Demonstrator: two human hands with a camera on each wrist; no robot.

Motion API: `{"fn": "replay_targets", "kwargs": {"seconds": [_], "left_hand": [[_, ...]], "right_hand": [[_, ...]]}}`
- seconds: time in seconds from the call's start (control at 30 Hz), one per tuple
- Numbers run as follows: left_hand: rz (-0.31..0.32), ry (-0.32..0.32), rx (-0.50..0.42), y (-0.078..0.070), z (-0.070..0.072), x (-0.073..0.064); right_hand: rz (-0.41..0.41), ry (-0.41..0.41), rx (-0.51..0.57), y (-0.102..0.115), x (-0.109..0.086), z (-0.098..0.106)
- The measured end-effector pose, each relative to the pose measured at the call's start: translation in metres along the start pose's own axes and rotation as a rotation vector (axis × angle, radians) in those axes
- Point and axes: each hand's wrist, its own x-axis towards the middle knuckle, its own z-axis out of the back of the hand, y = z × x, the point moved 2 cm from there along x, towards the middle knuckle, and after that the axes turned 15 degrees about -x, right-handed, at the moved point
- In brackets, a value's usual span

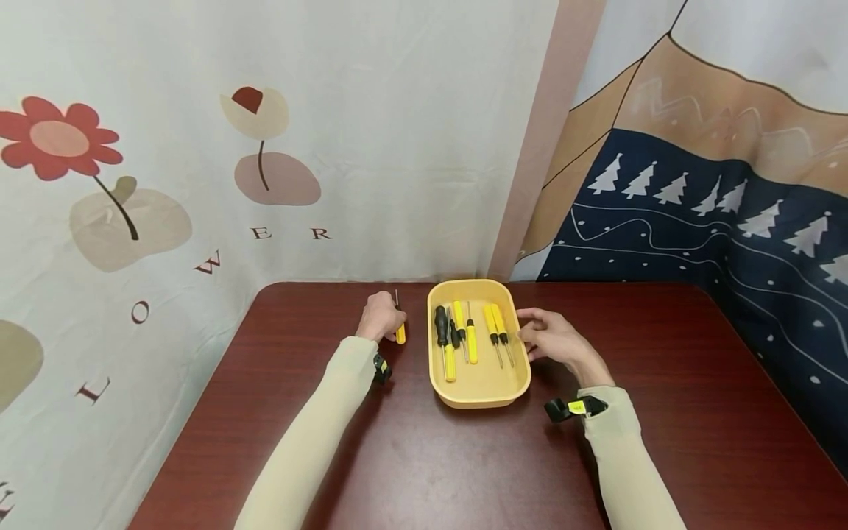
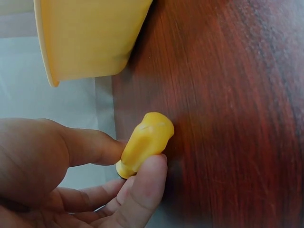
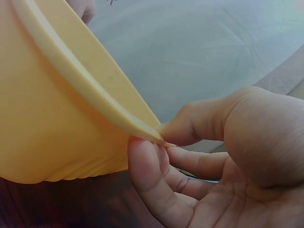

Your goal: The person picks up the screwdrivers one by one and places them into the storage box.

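My left hand (image 1: 382, 316) pinches a screwdriver (image 1: 400, 336) with a yellow handle beside the left side of a yellow plastic bin (image 1: 480, 389). In the left wrist view the yellow handle (image 2: 148, 137) sits between thumb and fingers, close over the tabletop. The shaft points toward the back of the table in the head view. On the bin's other side, my right hand (image 1: 555, 338) grips its rim (image 3: 97, 95) between thumb and fingers. Inside the bin lie several yellow-handled screwdrivers (image 1: 472, 350) and a larger black-handled screwdriver (image 1: 441, 325).
A dark red wooden table (image 1: 411, 464) carries the bin near its back edge. Behind it hangs a pale curtain (image 1: 397, 147) with flower prints, and at the right a cloth (image 1: 662, 228) with mountains and trees.
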Motion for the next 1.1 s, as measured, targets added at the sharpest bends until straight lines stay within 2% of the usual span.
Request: {"fn": "replay_targets", "kwargs": {"seconds": [0.57, 1.1], "left_hand": [[-0.004, -0.010, -0.090, 0.004, 0.003, -0.008], [0.001, -0.015, -0.206, 0.000, 0.004, -0.012]], "right_hand": [[0.009, -0.002, 0.007, -0.005, 0.002, -0.001], [0.008, -0.001, 0.009, -0.002, 0.000, 0.000]]}}
